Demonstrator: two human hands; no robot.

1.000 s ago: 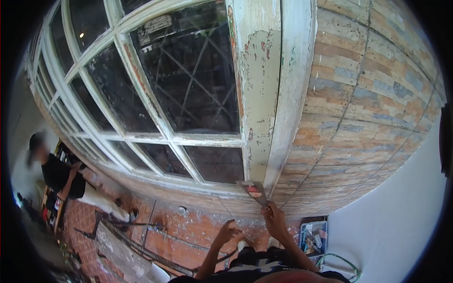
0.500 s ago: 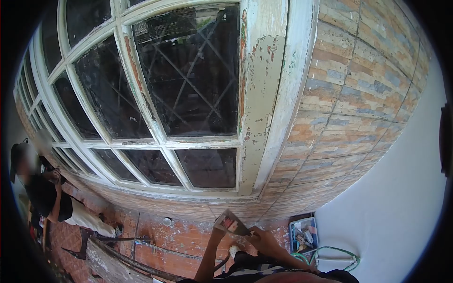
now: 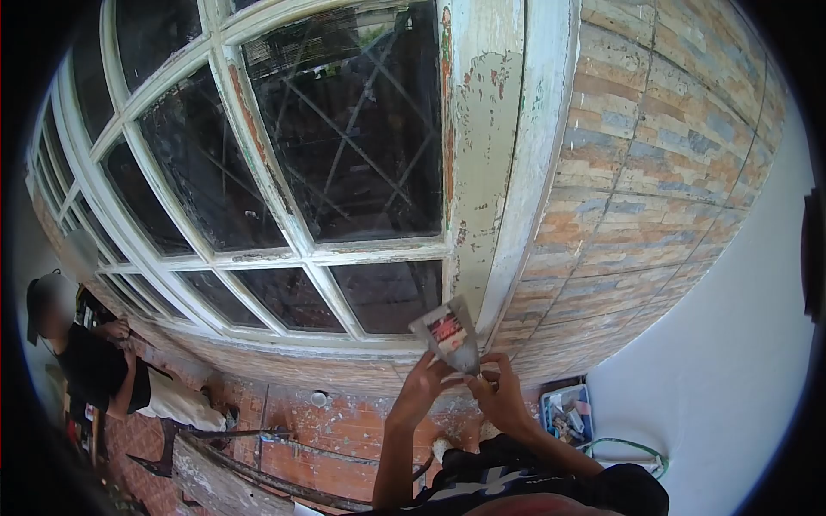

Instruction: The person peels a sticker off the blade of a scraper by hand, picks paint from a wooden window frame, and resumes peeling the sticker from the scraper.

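A putty knife [image 3: 451,334] with a wide metal blade and a red label is held up in front of the window's lower right corner, blade upward. My right hand [image 3: 502,397] is closed round its handle, which the fingers mostly hide. Against the lower left side of the blade, my left hand [image 3: 416,394] has its fingers bent and gripping. Just behind the blade stands the wooden window frame [image 3: 482,189], its white and cream paint chipped, with reddish patches showing.
A stone-patterned wall [image 3: 637,172] borders the window on the right. A bin of tools [image 3: 588,411] and a green hose [image 3: 632,445] are on the floor there. At left stands another person [image 3: 90,365]. A weathered board [image 3: 215,482] lies below, and paint flakes litter the tiles [image 3: 344,430].
Both hands have risen with the putty knife, bringing its blade up and to the right, closer to the frame. My left hand has slid lower along the blade. The view has shifted slightly.
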